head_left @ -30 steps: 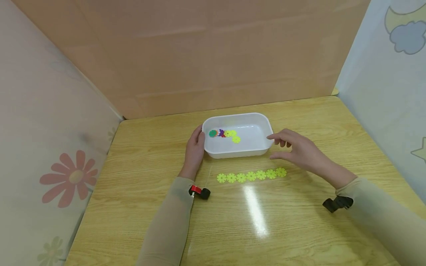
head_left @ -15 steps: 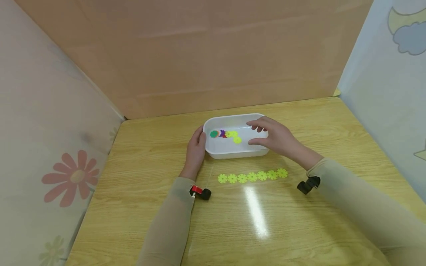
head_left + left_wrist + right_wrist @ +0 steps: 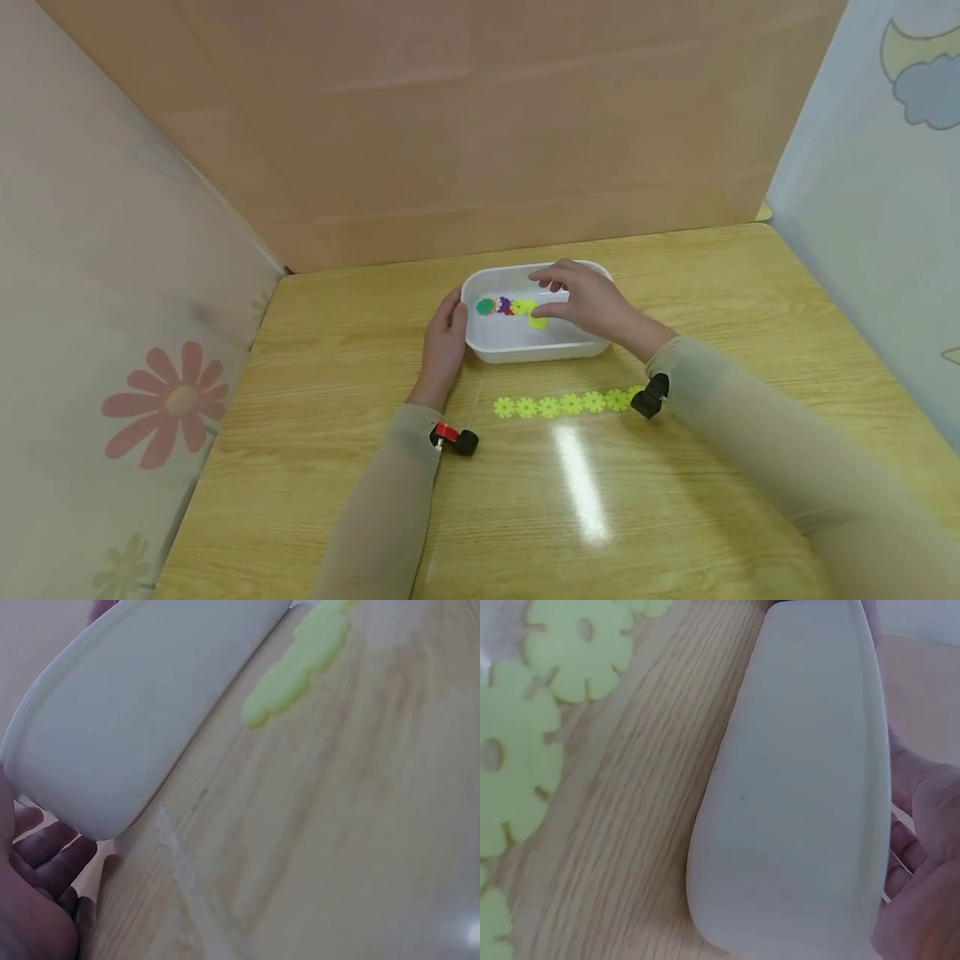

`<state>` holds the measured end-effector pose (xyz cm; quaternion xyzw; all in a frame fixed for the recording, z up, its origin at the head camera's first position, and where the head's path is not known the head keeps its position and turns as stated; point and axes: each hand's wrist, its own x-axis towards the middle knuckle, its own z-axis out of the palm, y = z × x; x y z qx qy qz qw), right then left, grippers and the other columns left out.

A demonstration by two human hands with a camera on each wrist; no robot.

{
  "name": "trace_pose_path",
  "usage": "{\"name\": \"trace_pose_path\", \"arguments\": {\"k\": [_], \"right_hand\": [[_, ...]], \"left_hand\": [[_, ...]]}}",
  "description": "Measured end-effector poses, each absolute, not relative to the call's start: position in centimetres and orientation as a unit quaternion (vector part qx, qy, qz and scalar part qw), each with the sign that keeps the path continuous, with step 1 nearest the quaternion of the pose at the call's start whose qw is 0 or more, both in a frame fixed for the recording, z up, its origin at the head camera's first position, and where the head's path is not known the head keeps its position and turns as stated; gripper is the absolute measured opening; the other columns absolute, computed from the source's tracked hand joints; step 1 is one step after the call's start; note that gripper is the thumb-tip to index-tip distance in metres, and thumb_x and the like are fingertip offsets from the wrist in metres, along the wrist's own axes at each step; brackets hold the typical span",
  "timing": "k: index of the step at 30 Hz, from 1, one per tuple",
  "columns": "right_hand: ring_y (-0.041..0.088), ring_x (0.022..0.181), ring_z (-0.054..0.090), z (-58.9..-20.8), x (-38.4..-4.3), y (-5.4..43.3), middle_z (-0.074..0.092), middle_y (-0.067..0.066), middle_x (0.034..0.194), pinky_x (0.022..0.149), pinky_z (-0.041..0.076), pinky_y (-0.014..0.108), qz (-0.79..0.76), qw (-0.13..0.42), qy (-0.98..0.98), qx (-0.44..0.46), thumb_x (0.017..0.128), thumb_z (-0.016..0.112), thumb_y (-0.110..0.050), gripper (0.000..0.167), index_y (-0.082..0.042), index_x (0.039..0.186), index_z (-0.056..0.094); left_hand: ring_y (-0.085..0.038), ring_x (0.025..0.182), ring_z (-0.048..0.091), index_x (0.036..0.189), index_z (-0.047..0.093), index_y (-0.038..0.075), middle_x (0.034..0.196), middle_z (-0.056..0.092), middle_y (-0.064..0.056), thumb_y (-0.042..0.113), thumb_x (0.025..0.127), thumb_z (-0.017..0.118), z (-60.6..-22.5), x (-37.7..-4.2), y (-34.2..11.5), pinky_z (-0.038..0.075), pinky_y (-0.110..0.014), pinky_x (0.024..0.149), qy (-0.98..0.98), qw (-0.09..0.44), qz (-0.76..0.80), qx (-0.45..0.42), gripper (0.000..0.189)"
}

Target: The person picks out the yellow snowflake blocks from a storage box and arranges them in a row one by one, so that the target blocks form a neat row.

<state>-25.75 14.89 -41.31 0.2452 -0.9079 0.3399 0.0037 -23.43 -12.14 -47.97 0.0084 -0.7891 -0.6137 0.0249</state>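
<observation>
A white plastic tub [image 3: 536, 353] stands on the table, with snowflake discs lying along its left part. They include a green disc [image 3: 486, 307], a purple disc [image 3: 506, 306] and a yellow disc [image 3: 537, 322]. My left hand [image 3: 442, 350] holds the tub's left end, its fingers against the outer wall in the left wrist view. Over the tub's inside reaches my right hand [image 3: 592, 302], thumb and forefinger apart, the thumb tip just by the yellow discs. Whether it touches one I cannot tell. In front of the tub lies a row of yellow snowflake discs [image 3: 572, 404], joined edge to edge.
The wooden table [image 3: 525, 517] carries a bright light reflection. A tan covered panel [image 3: 480, 125] stands behind it, with a flower-patterned wall [image 3: 180, 400] on the left and another patterned wall [image 3: 862, 217] on the right. My right wrist camera [image 3: 651, 395] covers the row's right end.
My right hand has moved left from the tub's right rim, over its inside, to the yellow discs. The left hand stays at the tub's left end.
</observation>
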Motion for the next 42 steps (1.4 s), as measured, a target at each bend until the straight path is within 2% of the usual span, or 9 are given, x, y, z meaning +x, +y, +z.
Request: {"name": "trace_pose_path", "arguments": {"k": [8, 23, 30, 37, 42], "right_hand": [[0.037, 0.126, 0.065, -41.9, -27.1, 13.5, 0.071, 0.017, 0.139, 0.108, 0.053, 0.054, 0.331, -0.029, -0.915, 0.229, 0.093, 0.092, -0.024, 0.064, -0.004, 0.149, 0.067], [0.039, 0.137, 0.061, -43.8, -28.2, 12.6, 0.065, 0.015, 0.152, 0.119, 0.047, 0.057, 0.338, -0.081, -0.916, 0.203, 0.094, 0.091, -0.023, 0.065, -0.006, 0.151, 0.066], [0.034, 0.134, 0.062, -44.4, -28.7, 12.2, 0.068, 0.017, 0.147, 0.119, 0.047, 0.052, 0.318, -0.079, -0.923, 0.202, 0.093, 0.093, -0.022, 0.064, -0.001, 0.148, 0.068], [0.04, 0.151, 0.048, -44.5, -28.7, 12.0, 0.06, 0.018, 0.156, 0.13, 0.033, 0.053, 0.27, -0.081, -0.933, 0.223, 0.094, 0.091, -0.025, 0.066, -0.004, 0.152, 0.066], [0.041, 0.149, 0.048, -44.7, -28.7, 11.8, 0.059, 0.019, 0.155, 0.129, 0.034, 0.055, 0.241, -0.074, -0.938, 0.239, 0.096, 0.089, -0.028, 0.063, -0.005, 0.15, 0.068]], "left_hand": [[-0.018, 0.159, 0.041, 0.166, 0.053, 0.027, 0.166, 0.053, 0.007, 0.043, 0.118, 0.045, -48.1, -23.5, -12.1, 0.035, -0.043, 0.131, -0.79, 0.025, -0.613, 0.006, 0.051], [-0.019, 0.158, 0.043, 0.166, 0.052, 0.026, 0.166, 0.053, 0.006, 0.045, 0.118, 0.045, -48.3, -23.5, -12.1, 0.037, -0.045, 0.129, -0.79, 0.023, -0.612, 0.009, 0.052], [-0.018, 0.157, 0.043, 0.166, 0.051, 0.027, 0.165, 0.053, 0.007, 0.046, 0.118, 0.045, -48.3, -23.7, -12.2, 0.039, -0.045, 0.128, -0.789, 0.015, -0.614, 0.009, 0.053], [-0.019, 0.157, 0.043, 0.166, 0.051, 0.026, 0.166, 0.053, 0.006, 0.047, 0.117, 0.045, -48.4, -23.8, -12.3, 0.038, -0.045, 0.129, -0.791, 0.019, -0.611, 0.008, 0.054], [-0.018, 0.157, 0.043, 0.166, 0.052, 0.026, 0.166, 0.054, 0.005, 0.047, 0.117, 0.045, -48.4, -23.8, -12.3, 0.038, -0.043, 0.128, -0.791, 0.02, -0.611, 0.01, 0.054]]}}
